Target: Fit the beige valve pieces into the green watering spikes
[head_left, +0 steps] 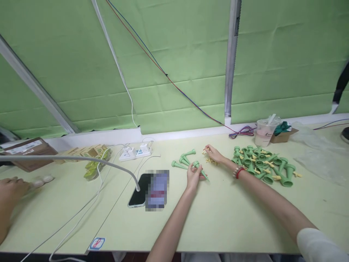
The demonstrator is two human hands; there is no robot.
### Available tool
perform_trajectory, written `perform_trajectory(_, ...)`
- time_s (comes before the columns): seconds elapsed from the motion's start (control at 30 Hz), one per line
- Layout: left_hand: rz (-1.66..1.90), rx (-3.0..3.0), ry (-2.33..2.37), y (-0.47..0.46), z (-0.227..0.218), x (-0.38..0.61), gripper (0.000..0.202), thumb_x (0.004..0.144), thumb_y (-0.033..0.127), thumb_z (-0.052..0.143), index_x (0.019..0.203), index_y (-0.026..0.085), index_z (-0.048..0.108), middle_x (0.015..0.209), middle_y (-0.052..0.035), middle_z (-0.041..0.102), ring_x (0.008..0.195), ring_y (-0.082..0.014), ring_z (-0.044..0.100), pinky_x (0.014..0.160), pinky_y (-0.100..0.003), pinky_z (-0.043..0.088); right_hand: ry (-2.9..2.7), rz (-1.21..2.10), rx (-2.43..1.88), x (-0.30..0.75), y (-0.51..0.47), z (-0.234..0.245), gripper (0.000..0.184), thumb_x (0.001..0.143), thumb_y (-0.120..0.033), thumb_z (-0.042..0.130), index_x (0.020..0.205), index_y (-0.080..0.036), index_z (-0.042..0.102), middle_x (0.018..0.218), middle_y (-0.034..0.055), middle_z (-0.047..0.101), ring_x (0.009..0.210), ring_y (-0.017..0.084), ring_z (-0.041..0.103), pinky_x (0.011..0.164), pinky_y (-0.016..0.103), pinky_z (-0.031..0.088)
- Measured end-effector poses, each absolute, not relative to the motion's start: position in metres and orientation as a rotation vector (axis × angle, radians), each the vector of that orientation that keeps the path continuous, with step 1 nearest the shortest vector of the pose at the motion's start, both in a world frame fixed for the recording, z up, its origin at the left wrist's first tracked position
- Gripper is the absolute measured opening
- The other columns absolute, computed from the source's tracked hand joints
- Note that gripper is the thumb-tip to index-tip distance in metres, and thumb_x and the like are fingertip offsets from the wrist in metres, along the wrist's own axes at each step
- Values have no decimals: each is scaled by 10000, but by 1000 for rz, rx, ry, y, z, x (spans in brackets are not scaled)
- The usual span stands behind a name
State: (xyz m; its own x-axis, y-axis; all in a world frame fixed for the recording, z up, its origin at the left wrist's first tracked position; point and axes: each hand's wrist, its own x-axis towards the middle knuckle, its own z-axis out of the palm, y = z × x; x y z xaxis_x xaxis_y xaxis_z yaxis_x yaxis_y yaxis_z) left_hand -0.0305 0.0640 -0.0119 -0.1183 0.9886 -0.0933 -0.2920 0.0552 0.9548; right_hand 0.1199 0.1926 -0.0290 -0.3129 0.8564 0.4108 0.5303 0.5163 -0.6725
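Note:
My left hand (194,176) is closed round a green cone-shaped plastic spike (201,170) near the middle of the pale green table (223,218). My right hand (214,153) reaches further back, its fingers pinched over a small heap of yellow plastic bits (209,159); a red band sits on that wrist. Three similar green spikes (183,160) lie just left of my hands. A large pile of green spikes with yellow pieces (263,164) lies to the right of my right forearm.
A dark phone (140,191) with a blurred patch beside it lies left of my hands. A white power strip (135,152), cables, small boxes (87,152) and a plastic cup (264,133) stand along the back. Another person's hand (11,189) rests at the far left.

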Motion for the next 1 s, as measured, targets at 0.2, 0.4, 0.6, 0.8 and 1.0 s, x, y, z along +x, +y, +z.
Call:
perform_trajectory(0.2,1350,833,1074,65,-7,-33,500,691,329,669,1087,154,417,738,-11,618,481,-156,636,476,-265,520,-1988,671,-1105,120,191,-33,97,839,-281,424,821,-206,483,824,37,609,737,156,558,704,286,457)
perform_trajectory(0.4,1294,876,1011,63,-8,-32,454,680,328,675,1029,141,454,731,-21,623,489,-164,639,469,-262,511,-2006,730,-1052,105,190,-28,121,823,-299,437,802,-192,489,779,18,596,692,143,530,689,283,451)
perform_trajectory(0.6,1373,840,993,61,-8,-28,552,664,260,716,1136,153,450,784,-36,655,568,-140,653,573,-262,533,-1917,753,-1042,114,185,-25,182,800,-365,482,840,-192,525,772,18,612,696,155,566,698,309,462)
perform_trajectory(0.8,1352,852,904,58,-7,-24,413,610,276,764,952,128,586,772,-34,644,675,-131,664,636,-201,514,-1711,808,-1039,134,154,-11,335,722,-491,576,824,-172,573,883,90,648,816,201,625,739,332,495)
perform_trajectory(1.0,1220,780,818,56,-10,-18,476,664,402,709,1029,135,561,663,6,594,545,-122,644,491,-182,490,-1452,948,-1011,149,102,-2,454,739,-536,560,1022,-182,546,573,-31,547,548,131,563,594,280,492)
